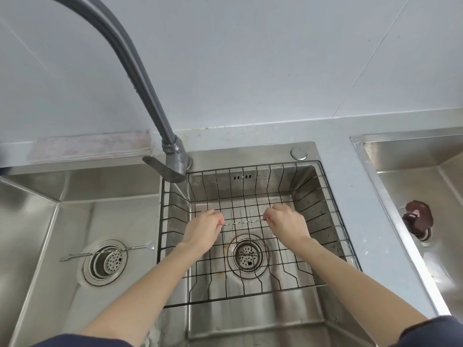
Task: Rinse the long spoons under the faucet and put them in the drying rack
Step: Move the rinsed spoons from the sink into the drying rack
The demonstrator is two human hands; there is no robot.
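A thin long metal spoon [241, 223] with a twisted stem lies level between my two hands, low inside the black wire drying rack [325, 221] that sits in the middle sink basin. My left hand [203, 229] pinches its left end and my right hand [288, 225] pinches its right end. A second long spoon [75, 255] lies flat across the drain of the left basin. The grey faucet [150, 96] arches up from its base behind the rack toward the upper left. I see no water running.
The left sink basin [37, 221] has a round drain strainer [105, 261]. A folded pale cloth [90, 146] lies on the ledge behind it. A third basin [426, 184] at the right holds a brown object [417, 221]. A grey wall stands behind the counter.
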